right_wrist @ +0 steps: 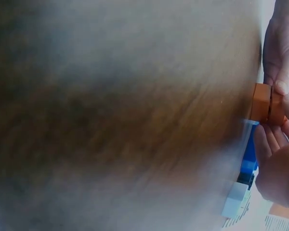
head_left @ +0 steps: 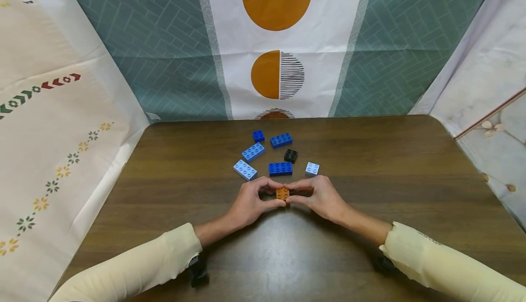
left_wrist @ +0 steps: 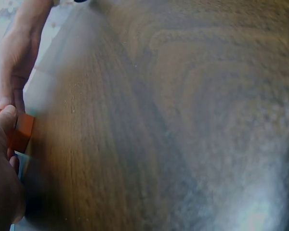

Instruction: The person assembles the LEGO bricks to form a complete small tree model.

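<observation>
Close in front of the loose bricks, both hands meet around an orange building brick [head_left: 282, 193] with studs on top. From the left side my left hand [head_left: 254, 200] pinches it between thumb and fingers. My right hand [head_left: 322, 197] pinches it the same way from the right. In the right wrist view a seam shows between this upper orange brick [right_wrist: 277, 109] and a second orange brick [right_wrist: 261, 102] below it, lined up at the table surface. The left wrist view shows only an orange side face [left_wrist: 24, 132] beside the fingertips.
Beyond the hands lie dark blue bricks [head_left: 281, 169], a medium blue brick [head_left: 253, 152], a long light blue brick [head_left: 245, 169], a black brick [head_left: 291, 155] and a small pale blue brick [head_left: 312, 169]. The brown wooden table [head_left: 411, 165] ends at a patterned cloth [head_left: 164, 65].
</observation>
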The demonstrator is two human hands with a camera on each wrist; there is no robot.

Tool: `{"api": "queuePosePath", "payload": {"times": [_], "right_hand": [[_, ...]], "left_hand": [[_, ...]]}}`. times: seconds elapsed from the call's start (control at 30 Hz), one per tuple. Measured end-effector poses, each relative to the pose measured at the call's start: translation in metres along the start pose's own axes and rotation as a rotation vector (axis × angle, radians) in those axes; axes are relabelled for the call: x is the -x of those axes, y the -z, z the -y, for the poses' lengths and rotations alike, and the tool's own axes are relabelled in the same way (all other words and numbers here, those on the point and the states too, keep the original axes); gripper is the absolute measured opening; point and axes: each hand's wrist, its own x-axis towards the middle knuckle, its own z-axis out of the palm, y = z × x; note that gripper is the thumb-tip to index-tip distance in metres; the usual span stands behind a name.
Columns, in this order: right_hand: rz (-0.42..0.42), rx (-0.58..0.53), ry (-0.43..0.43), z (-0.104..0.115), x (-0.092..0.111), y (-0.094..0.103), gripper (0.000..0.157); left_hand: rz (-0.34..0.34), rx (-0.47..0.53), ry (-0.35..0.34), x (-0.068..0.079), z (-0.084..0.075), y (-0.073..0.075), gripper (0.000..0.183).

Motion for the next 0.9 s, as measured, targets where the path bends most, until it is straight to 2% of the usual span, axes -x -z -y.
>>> {"api": "queuePosePath", "payload": {"times": [0.3,0.7,0.9], "right_hand": [[0.010,-0.061,-0.021,-0.0030,0.0008,-0.0004,0.030],[0.037,-0.108,-0.054,-0.0044,-0.0006,-0.0001,0.031],[0.043,-0.124,-0.069,-0.0040,-0.0014,0.0008,0.030]], "left_hand": [[-0.008,-0.010,-0.005,-0.0012,0.0009,-0.0020,0.035],[0.047,-0.047,0.017,0.0013,-0.0023,0.0042,0.032],[0.023,-0.031,-0.028,0.0030,-0.0009,0.0029,0.032]]}}
